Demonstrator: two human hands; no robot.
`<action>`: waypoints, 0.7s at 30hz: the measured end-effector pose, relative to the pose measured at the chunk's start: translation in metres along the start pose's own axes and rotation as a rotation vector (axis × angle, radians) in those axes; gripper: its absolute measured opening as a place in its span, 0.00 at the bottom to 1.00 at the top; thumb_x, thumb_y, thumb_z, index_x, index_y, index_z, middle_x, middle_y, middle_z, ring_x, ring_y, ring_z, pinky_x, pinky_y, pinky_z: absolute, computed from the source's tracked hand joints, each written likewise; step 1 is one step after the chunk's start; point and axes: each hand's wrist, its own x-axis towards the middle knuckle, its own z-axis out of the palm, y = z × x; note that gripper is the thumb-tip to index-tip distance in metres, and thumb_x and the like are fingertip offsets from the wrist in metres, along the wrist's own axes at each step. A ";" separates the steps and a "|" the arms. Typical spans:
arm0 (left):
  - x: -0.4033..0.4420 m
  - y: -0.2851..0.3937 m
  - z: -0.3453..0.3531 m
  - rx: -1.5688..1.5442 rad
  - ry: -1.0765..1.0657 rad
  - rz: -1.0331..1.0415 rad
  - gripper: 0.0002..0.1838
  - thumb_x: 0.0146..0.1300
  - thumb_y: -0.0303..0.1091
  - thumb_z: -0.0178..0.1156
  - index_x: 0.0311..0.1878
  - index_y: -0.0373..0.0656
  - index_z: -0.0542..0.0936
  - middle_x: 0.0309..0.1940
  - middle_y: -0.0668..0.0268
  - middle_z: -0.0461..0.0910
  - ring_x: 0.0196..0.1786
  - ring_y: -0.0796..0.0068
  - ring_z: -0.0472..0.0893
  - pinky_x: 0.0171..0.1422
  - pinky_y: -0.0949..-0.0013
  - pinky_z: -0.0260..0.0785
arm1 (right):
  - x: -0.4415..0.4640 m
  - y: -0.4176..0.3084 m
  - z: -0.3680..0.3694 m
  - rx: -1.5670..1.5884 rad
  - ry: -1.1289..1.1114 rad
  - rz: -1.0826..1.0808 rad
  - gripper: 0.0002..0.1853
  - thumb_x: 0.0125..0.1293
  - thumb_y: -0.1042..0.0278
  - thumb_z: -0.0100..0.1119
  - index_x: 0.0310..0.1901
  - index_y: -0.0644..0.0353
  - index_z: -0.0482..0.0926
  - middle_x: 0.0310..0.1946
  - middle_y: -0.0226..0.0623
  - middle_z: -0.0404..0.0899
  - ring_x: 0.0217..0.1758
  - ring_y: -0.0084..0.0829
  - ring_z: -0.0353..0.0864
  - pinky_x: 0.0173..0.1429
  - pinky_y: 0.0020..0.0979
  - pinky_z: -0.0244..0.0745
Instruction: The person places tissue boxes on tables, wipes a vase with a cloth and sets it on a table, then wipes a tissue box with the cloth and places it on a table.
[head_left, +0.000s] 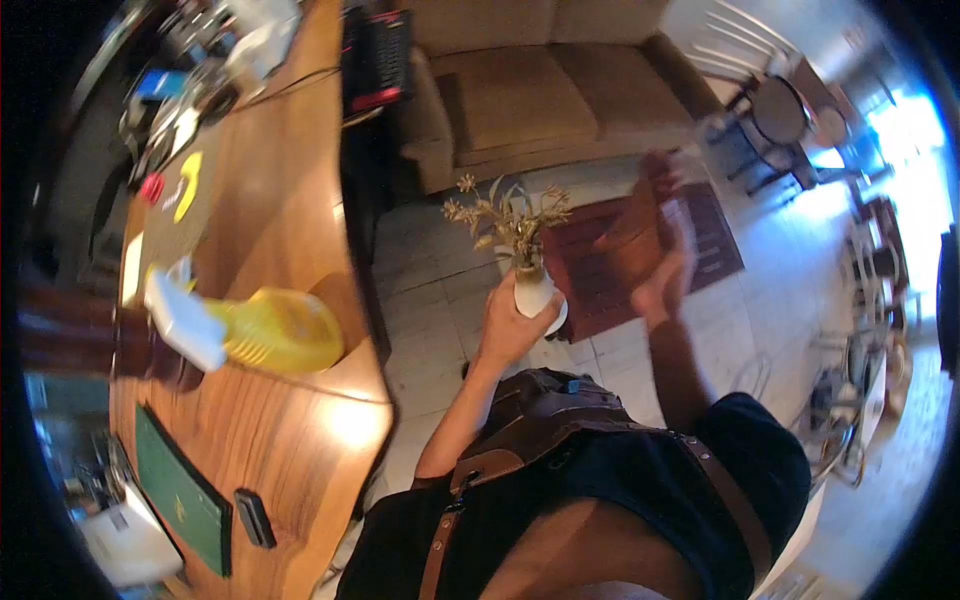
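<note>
Fingers of the left hand (508,325) were wrapped around a small white vase (535,297), the thumb lying across its near side and the grip drawn in to the body's width. The vase hung in the air before the person's apron (540,400), above the tiled floor (425,320) and apart from the desk, with dried flowers (510,220) fanning out of its mouth. The right hand (655,235) was a blur off to the right, not touching the vase; how far its fingers were parted, or whether they had hold of anything, I couldn't tell. The vase looked light, stiff and smooth, probably a bit slippery and breakable if knocked, so the body below the mouth seemed the sound place to hold it; the flowers looked brittle and likely to shed if gripped. To the left, the glossy wooden desk (285,220) bore a yellow spray bottle (290,330), a green folder or book (180,490) and a small black object (255,517) just beside it. Beyond stood a brown sofa (520,105), with a dark red rug (590,285) on the floor before it, and chairs (780,108) stood near the glare at the far right.
</note>
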 end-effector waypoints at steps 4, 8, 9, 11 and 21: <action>0.019 -0.006 0.104 -0.019 -0.172 0.165 0.25 0.54 0.42 0.69 0.53 0.41 0.78 0.42 0.54 0.84 0.47 0.55 0.85 0.51 0.59 0.74 | -0.063 0.004 -0.073 -1.034 -0.451 -0.725 0.31 0.69 0.68 0.55 0.70 0.69 0.61 0.65 0.51 0.62 0.70 0.46 0.61 0.73 0.39 0.56; 0.006 0.036 0.204 0.032 -0.366 0.230 0.26 0.56 0.41 0.66 0.57 0.42 0.76 0.47 0.52 0.83 0.51 0.48 0.83 0.51 0.57 0.74 | -0.076 -0.054 -0.139 -1.136 -0.223 -0.736 0.33 0.70 0.71 0.52 0.73 0.74 0.55 0.70 0.60 0.53 0.74 0.57 0.53 0.76 0.49 0.51; 0.004 0.048 0.233 0.079 -0.394 0.249 0.26 0.57 0.41 0.66 0.58 0.43 0.75 0.47 0.52 0.83 0.52 0.47 0.82 0.51 0.56 0.74 | -0.080 -0.069 -0.163 -1.138 -0.175 -0.744 0.33 0.70 0.71 0.52 0.73 0.74 0.55 0.70 0.60 0.53 0.74 0.57 0.53 0.76 0.49 0.51; 0.002 0.025 0.296 0.235 -0.393 0.382 0.26 0.58 0.42 0.65 0.58 0.42 0.74 0.45 0.49 0.83 0.49 0.43 0.82 0.48 0.52 0.74 | -0.087 -0.084 -0.218 -1.073 0.016 -0.918 0.32 0.71 0.72 0.50 0.72 0.75 0.54 0.72 0.62 0.51 0.75 0.58 0.54 0.76 0.49 0.50; -0.049 0.092 0.529 0.164 -1.091 0.483 0.27 0.54 0.35 0.71 0.56 0.38 0.73 0.45 0.52 0.84 0.47 0.53 0.84 0.49 0.59 0.75 | -0.123 -0.248 -0.411 -0.937 0.373 -0.651 0.25 0.75 0.62 0.47 0.68 0.67 0.61 0.50 0.47 0.73 0.55 0.47 0.73 0.64 0.41 0.65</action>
